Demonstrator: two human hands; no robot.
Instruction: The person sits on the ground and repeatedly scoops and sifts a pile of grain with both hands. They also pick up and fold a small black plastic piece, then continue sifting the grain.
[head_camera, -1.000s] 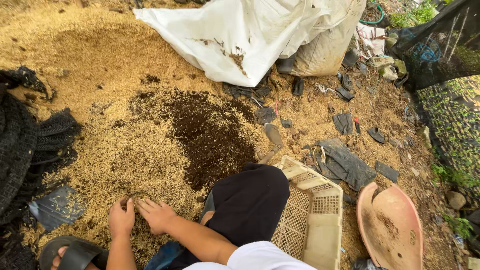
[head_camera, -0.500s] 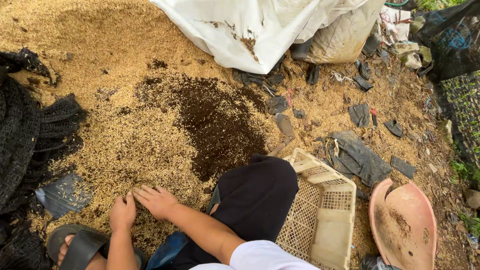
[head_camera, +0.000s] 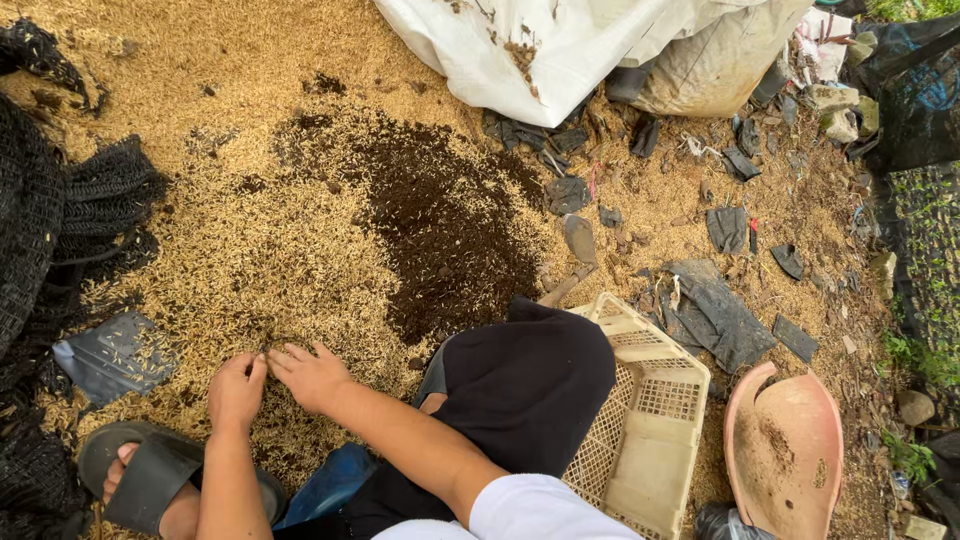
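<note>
Here, low in my view, my left hand (head_camera: 236, 390) and right hand (head_camera: 312, 375) meet fingertip to fingertip on the carpet of rice husks (head_camera: 250, 250), both loosely curled with fingers pressed down into the chaff; whether either pinches anything between the fingers I cannot tell, since the tips are sunk in the straw-coloured flakes. The husks are dry, pale gold and splintery, spread thick over the ground all round the hands and up to the top edge. Just beyond the right hand lies a wide, crumbly patch of dark soil (head_camera: 440, 230), almost black, grainy, its rim feathering into the husk. Below the left hand a foot sits in a dark rubber sandal (head_camera: 150, 470), and near it a flat, shiny black plastic sheet (head_camera: 110, 355) is dusted with husks. Along the left edge bunches a coarse black mesh netting (head_camera: 40, 230). To the right of my bent knee in black cloth rests a cream plastic basket (head_camera: 650, 420), rectangular, with latticed walls, tilted on the ground. Further right lies a pinkish, curved scoop-shaped plastic piece (head_camera: 790, 450) smeared with dirt. Torn black plastic scraps (head_camera: 715, 315) litter the ground between, and at the top a crumpled white woven sack (head_camera: 560, 50) slumps over the husks.
</note>
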